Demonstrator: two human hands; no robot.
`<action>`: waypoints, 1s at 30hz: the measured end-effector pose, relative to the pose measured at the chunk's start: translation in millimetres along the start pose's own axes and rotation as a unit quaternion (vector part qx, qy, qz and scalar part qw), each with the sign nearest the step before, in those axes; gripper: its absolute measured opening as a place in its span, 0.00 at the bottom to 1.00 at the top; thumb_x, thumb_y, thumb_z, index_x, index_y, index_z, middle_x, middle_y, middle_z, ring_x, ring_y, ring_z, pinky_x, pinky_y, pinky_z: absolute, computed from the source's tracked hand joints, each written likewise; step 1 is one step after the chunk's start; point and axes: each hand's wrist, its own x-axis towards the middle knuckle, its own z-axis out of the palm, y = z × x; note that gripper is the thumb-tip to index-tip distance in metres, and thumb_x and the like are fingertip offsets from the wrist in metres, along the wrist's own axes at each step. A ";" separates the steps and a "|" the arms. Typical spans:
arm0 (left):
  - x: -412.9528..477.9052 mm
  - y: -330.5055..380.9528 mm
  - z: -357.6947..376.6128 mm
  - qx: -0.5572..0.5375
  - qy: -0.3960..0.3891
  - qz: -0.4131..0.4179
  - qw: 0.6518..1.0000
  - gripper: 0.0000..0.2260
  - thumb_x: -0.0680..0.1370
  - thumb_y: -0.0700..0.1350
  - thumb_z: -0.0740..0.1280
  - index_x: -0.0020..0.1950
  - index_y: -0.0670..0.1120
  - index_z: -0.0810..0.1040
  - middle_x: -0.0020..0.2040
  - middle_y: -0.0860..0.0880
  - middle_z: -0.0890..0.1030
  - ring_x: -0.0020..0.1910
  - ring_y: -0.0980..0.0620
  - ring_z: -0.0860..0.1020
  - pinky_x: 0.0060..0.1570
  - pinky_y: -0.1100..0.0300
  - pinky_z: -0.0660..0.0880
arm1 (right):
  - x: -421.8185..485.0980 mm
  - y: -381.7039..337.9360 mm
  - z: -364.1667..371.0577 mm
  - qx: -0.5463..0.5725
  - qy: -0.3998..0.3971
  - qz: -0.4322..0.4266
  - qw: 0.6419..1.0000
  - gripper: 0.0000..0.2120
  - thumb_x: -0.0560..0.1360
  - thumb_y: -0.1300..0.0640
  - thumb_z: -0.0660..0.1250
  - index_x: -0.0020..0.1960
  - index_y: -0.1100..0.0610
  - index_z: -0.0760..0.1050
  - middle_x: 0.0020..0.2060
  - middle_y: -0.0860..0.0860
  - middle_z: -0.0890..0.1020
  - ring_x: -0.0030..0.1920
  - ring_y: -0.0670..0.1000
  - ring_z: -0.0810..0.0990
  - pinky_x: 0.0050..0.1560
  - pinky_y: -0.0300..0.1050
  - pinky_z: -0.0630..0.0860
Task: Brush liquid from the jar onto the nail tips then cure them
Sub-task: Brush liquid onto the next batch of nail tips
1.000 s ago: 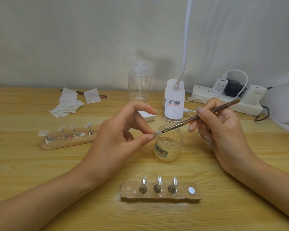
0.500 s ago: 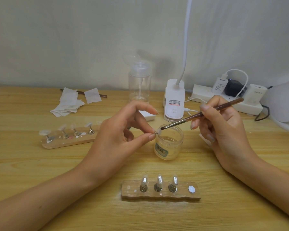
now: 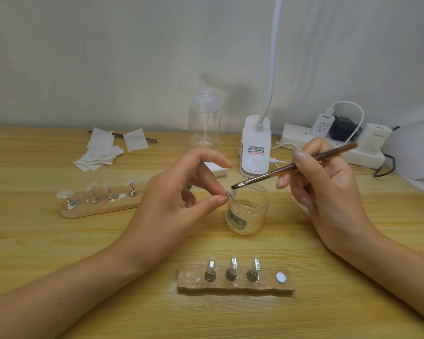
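Translucent plastic, pale and barely showing against the skin, is forming the nail tip (image 3: 232,193) that the left hand (image 3: 179,199) is pinching between thumb and one fingertip, just above the near rim of the jar (image 3: 247,211). It is looking small, thin and glossy. I am judging it almost weightless, springy rather than rigid, and slippery once wet, so the root end or side edges are seeming the right place to take it, leaving the upper face free. The left grip is closing finely on that tip while the other fingers are arching open above it.

The right hand (image 3: 328,189) is wrapping its grip pen-fashion round the brown handle of the brush (image 3: 304,162). The dark bristles (image 3: 236,186) are meeting the tip or hovering just off it; I cannot tell which.

The jar, clear, lidless and labelled, is standing on the wooden table (image 3: 59,253) between the hands, with what is looking like a shallow clear liquid inside. It is probably light enough to tip if knocked.

Three more tips are standing on metal pegs in the wooden block (image 3: 235,288) nearest the person, beside one bare silver disc (image 3: 281,277).
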 end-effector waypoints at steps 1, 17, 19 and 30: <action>0.0 0.0 0.2 0.002 0.001 0.001 1.000 0.15 0.74 0.41 0.72 0.58 0.54 0.77 0.41 0.55 0.83 0.48 0.55 0.82 0.36 0.51 0.74 | -0.4 0.1 0.2 -0.002 -0.013 -0.001 1.000 0.08 0.77 0.53 0.65 0.41 0.55 0.69 0.31 0.55 0.82 0.21 0.44 0.65 0.23 0.33 0.63; -0.1 -0.2 -0.5 0.011 0.003 0.003 1.000 0.16 0.74 0.41 0.73 0.58 0.55 0.77 0.41 0.55 0.83 0.48 0.54 0.82 0.36 0.52 0.74 | 1.6 -0.2 0.1 -0.019 0.034 0.047 0.998 0.08 0.73 0.53 0.65 0.41 0.55 0.68 0.28 0.54 0.80 0.21 0.45 0.63 0.22 0.33 0.61; -0.5 0.4 -0.1 0.012 0.004 0.004 1.000 0.15 0.74 0.41 0.72 0.58 0.55 0.77 0.41 0.55 0.83 0.49 0.53 0.82 0.36 0.52 0.74 | 1.7 -0.2 -1.4 -0.010 0.035 0.039 0.999 0.09 0.76 0.53 0.65 0.40 0.55 0.68 0.29 0.54 0.80 0.21 0.45 0.63 0.22 0.34 0.60; -0.3 0.8 -0.2 0.012 0.002 0.002 1.000 0.17 0.75 0.37 0.74 0.58 0.55 0.77 0.41 0.54 0.83 0.48 0.54 0.82 0.35 0.52 0.73 | 1.0 -1.3 0.1 -0.007 0.025 0.028 0.999 0.09 0.75 0.53 0.65 0.41 0.56 0.68 0.30 0.55 0.80 0.21 0.44 0.64 0.22 0.33 0.61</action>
